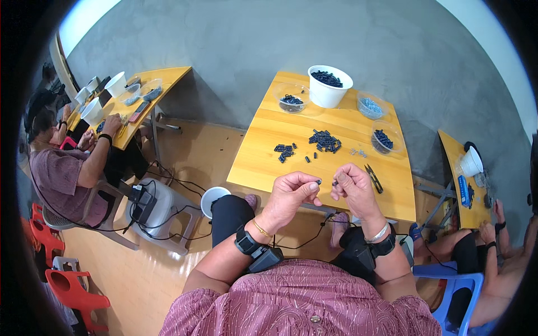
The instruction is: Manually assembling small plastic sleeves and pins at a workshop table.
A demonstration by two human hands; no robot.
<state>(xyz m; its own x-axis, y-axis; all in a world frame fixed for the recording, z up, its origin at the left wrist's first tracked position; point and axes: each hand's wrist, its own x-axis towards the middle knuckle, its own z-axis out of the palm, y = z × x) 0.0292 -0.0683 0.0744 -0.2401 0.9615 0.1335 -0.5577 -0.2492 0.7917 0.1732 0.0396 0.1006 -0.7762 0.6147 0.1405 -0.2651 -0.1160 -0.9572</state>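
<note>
Showing dark and small, a tiny part (pixel 319 182) sits pinched between thumb and forefinger of the left hand (pixel 290 194), over the wooden table (pixel 251 163)'s near edge. Just beside, the right hand (pixel 358 194) curls, fingertips nearly together; whether they grip anything is unclear. Beyond lie black snips (pixel 376 183), piled dark pieces (pixel 325 141), a white bucket (pixel 329 97), then a grey wall (pixel 224 50).

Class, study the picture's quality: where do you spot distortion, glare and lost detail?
In the head view, the upper edge of the grey wall bows and the corners go black; in the head view, light glints on the floor; in the head view, the dark piece in the left hand is too small to make out.
</note>
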